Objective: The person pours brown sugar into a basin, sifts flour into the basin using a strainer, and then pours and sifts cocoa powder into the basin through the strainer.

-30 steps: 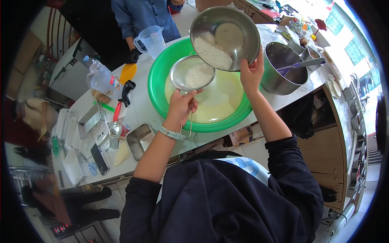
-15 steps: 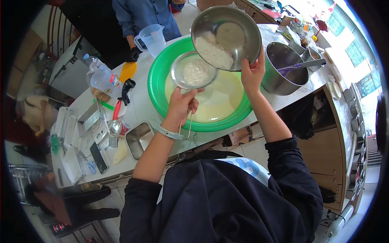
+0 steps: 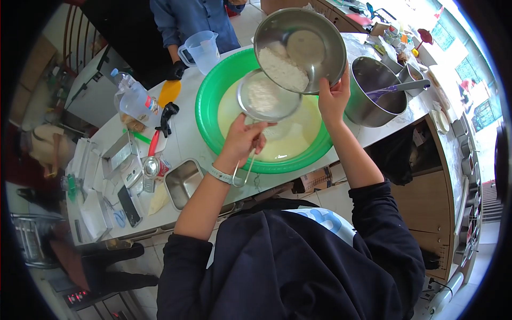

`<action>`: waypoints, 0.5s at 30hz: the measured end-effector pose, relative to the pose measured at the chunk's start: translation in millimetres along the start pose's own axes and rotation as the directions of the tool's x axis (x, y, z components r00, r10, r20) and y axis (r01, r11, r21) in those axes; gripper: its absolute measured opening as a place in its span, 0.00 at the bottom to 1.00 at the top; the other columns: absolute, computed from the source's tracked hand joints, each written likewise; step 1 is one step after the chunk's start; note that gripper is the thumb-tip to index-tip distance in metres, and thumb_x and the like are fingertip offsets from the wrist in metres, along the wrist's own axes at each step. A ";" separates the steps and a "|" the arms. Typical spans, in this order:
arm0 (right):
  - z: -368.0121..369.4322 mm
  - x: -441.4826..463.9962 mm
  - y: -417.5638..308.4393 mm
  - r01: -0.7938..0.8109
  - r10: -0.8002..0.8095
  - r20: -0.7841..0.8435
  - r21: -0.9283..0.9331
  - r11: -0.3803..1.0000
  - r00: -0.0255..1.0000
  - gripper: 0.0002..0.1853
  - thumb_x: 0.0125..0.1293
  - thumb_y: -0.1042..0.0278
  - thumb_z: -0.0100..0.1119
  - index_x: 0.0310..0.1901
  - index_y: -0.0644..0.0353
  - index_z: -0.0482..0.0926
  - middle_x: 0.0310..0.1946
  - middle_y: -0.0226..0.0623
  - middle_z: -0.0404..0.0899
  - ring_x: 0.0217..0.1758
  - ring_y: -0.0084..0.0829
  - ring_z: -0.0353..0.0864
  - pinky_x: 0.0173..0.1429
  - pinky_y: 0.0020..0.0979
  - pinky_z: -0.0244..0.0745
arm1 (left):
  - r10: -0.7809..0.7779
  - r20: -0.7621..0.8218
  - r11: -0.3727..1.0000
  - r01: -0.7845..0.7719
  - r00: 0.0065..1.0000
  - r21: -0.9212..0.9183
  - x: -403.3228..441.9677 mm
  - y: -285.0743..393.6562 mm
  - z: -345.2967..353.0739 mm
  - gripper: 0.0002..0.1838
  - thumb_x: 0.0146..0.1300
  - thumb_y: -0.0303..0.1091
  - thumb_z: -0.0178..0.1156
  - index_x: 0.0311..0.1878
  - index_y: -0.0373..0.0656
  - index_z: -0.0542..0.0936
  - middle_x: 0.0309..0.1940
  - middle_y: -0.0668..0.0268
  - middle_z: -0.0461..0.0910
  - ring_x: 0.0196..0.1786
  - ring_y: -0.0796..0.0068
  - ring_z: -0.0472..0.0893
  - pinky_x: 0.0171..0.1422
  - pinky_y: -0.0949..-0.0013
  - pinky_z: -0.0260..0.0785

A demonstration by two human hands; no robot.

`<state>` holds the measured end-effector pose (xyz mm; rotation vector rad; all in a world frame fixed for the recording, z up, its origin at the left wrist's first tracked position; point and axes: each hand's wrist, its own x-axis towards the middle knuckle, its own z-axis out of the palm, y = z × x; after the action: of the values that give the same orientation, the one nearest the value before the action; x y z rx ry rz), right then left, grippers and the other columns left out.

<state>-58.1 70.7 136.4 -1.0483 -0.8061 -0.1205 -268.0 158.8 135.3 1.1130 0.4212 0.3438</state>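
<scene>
My left hand point(image 3: 242, 140) is closed around the handle of a round sieve point(image 3: 282, 113), which holds a heap of white powder point(image 3: 263, 99). Below the sieve sits a wide green basin point(image 3: 205, 114) with pale yellow liquid point(image 3: 288, 141) in it. My right hand point(image 3: 334, 98) grips the rim of a steel bowl point(image 3: 333, 40). The bowl is tilted towards the sieve, and more white powder point(image 3: 282, 69) lies along its lower side. Its lower edge overlaps the far right of the sieve; whether they touch I cannot tell.
A steel pot point(image 3: 368, 109) with a purple-and-grey spatula point(image 3: 397, 88) stands right of the basin. Behind are a clear measuring jug point(image 3: 202, 52) and a person in a blue shirt point(image 3: 194, 21). Bottles point(image 3: 140, 104), a steel tray point(image 3: 182, 184) and a phone point(image 3: 129, 205) lie to the left.
The sieve has shifted to the right, nearer the bowl's underside, and its powder heap has changed shape. The bowl has moved only slightly right.
</scene>
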 end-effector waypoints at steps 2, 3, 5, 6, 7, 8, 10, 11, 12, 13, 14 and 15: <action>-0.4 0.2 0.5 -0.001 0.001 0.004 0.005 1.000 1.000 0.37 0.54 0.88 0.47 0.67 0.58 0.53 0.55 0.32 0.68 0.41 0.15 0.71 0.39 0.13 0.65 | 0.025 -0.149 0.997 -0.035 0.989 -0.063 4.9 -7.2 -2.7 0.17 0.61 0.26 0.53 0.51 0.37 0.59 0.42 0.50 0.78 0.18 0.79 0.71 0.16 0.78 0.62; -0.1 -0.7 -1.1 -0.001 0.001 -0.004 -0.002 1.000 1.000 0.37 0.54 0.87 0.47 0.67 0.58 0.53 0.55 0.32 0.69 0.41 0.15 0.71 0.39 0.13 0.65 | 0.034 -0.217 0.994 -0.055 0.975 -0.091 7.7 -8.3 -2.3 0.18 0.61 0.26 0.54 0.50 0.37 0.59 0.42 0.50 0.78 0.18 0.79 0.71 0.16 0.78 0.62; -0.8 0.8 -1.2 0.004 -0.004 -0.009 -0.018 1.000 1.000 0.36 0.54 0.87 0.48 0.67 0.59 0.53 0.55 0.32 0.69 0.42 0.15 0.71 0.40 0.13 0.66 | 0.040 -0.132 0.993 -0.055 0.990 -0.108 7.2 -6.3 -5.2 0.19 0.61 0.26 0.54 0.51 0.37 0.59 0.42 0.50 0.78 0.18 0.79 0.72 0.16 0.78 0.62; -1.9 0.7 -0.2 0.005 -0.005 -0.003 -0.026 1.000 1.000 0.36 0.54 0.88 0.48 0.66 0.60 0.53 0.55 0.32 0.69 0.44 0.16 0.72 0.41 0.14 0.66 | 0.040 -0.095 0.991 -0.052 0.995 -0.120 3.8 -5.6 -6.0 0.19 0.61 0.27 0.55 0.51 0.37 0.59 0.42 0.50 0.78 0.18 0.79 0.72 0.16 0.77 0.63; -1.6 0.2 0.5 0.005 -0.005 0.005 -0.034 0.999 1.000 0.36 0.55 0.88 0.49 0.66 0.61 0.52 0.55 0.32 0.69 0.46 0.16 0.72 0.42 0.14 0.67 | -0.004 -0.022 0.999 0.004 1.000 -0.039 0.1 -1.7 -0.2 0.20 0.61 0.27 0.55 0.51 0.36 0.59 0.42 0.50 0.77 0.19 0.78 0.72 0.17 0.77 0.63; -1.2 -1.0 0.3 -0.008 0.009 0.009 -0.035 0.999 1.000 0.36 0.55 0.88 0.48 0.66 0.61 0.52 0.55 0.32 0.69 0.46 0.16 0.72 0.42 0.14 0.67 | 0.002 -0.100 0.998 -0.009 0.995 -0.069 0.9 -3.5 0.3 0.21 0.60 0.27 0.55 0.53 0.37 0.59 0.43 0.50 0.77 0.18 0.80 0.71 0.17 0.79 0.62; -1.7 -1.0 -3.3 -0.028 0.028 0.008 -0.043 0.999 1.000 0.36 0.55 0.88 0.48 0.66 0.62 0.52 0.55 0.32 0.69 0.46 0.16 0.72 0.42 0.14 0.67 | 0.009 -0.243 0.992 -0.040 0.970 -0.123 7.1 -8.8 -0.5 0.23 0.60 0.27 0.55 0.57 0.38 0.59 0.45 0.51 0.77 0.18 0.83 0.69 0.17 0.81 0.60; -2.3 0.6 -2.9 -0.012 0.012 0.004 -0.036 0.999 1.000 0.35 0.55 0.88 0.48 0.66 0.62 0.52 0.55 0.32 0.69 0.46 0.16 0.72 0.42 0.14 0.67 | 0.064 -0.244 0.982 -0.105 0.968 -0.159 8.3 -9.9 -6.1 0.23 0.60 0.28 0.56 0.57 0.38 0.59 0.44 0.51 0.77 0.17 0.83 0.69 0.16 0.81 0.60; -2.6 0.9 -1.9 0.001 -0.001 0.002 -0.028 1.000 1.000 0.35 0.55 0.88 0.48 0.66 0.62 0.52 0.55 0.32 0.69 0.46 0.16 0.72 0.42 0.14 0.67 | 0.050 -0.176 0.992 -0.070 0.983 -0.108 6.8 -7.8 -3.9 0.22 0.60 0.28 0.56 0.56 0.37 0.60 0.45 0.51 0.77 0.18 0.83 0.69 0.17 0.81 0.60; -2.1 0.1 -1.0 0.010 -0.010 0.003 -0.019 1.000 1.000 0.35 0.55 0.88 0.48 0.66 0.62 0.52 0.55 0.32 0.69 0.46 0.16 0.72 0.42 0.14 0.67 | 0.032 -0.112 0.998 -0.039 0.993 -0.056 3.2 -5.9 -1.9 0.22 0.60 0.28 0.56 0.55 0.36 0.60 0.45 0.51 0.77 0.18 0.83 0.70 0.17 0.81 0.61; -1.3 -0.9 -0.4 0.003 -0.003 0.007 -0.016 1.000 1.000 0.35 0.55 0.88 0.48 0.66 0.62 0.52 0.55 0.32 0.69 0.46 0.16 0.72 0.42 0.14 0.67 | 0.011 -0.050 1.000 -0.011 0.999 -0.002 -1.2 -2.9 1.0 0.21 0.60 0.28 0.56 0.54 0.35 0.61 0.45 0.51 0.77 0.19 0.83 0.70 0.17 0.81 0.61; -1.3 -1.2 -0.1 -0.002 0.002 0.010 -0.015 1.000 1.000 0.35 0.55 0.88 0.48 0.66 0.62 0.52 0.55 0.32 0.68 0.46 0.16 0.72 0.42 0.14 0.67 | -0.035 -0.040 0.998 0.037 0.999 0.060 -5.3 2.2 11.6 0.21 0.60 0.28 0.55 0.54 0.35 0.61 0.45 0.52 0.76 0.19 0.83 0.70 0.17 0.81 0.61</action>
<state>-58.3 69.3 135.4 -1.0643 -0.8144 -0.1194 -267.0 148.0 142.4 1.1576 0.4884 0.3231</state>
